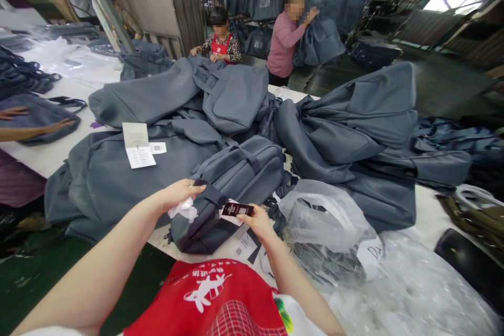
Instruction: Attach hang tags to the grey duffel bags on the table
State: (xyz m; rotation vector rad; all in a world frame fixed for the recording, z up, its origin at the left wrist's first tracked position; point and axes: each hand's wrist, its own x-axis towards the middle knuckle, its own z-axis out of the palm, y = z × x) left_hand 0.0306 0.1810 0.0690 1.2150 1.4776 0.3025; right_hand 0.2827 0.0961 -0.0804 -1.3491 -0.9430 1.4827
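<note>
A grey bag (236,178) lies on the white table (51,152) straight in front of me. My left hand (179,194) rests on its near end, fingers closed on a small wad of clear plastic (185,210). My right hand (258,219) pinches a dark hang tag (237,210) next to the bag's near end. Some printed cards (246,245) lie on the table under my right hand.
Heaps of grey bags (354,131) cover the table, one with paper slips (137,149) on it. A clear plastic sack (323,215) lies to my right. Another person's arm (35,130) reaches in at the left. Two people (283,37) handle bags at the far end.
</note>
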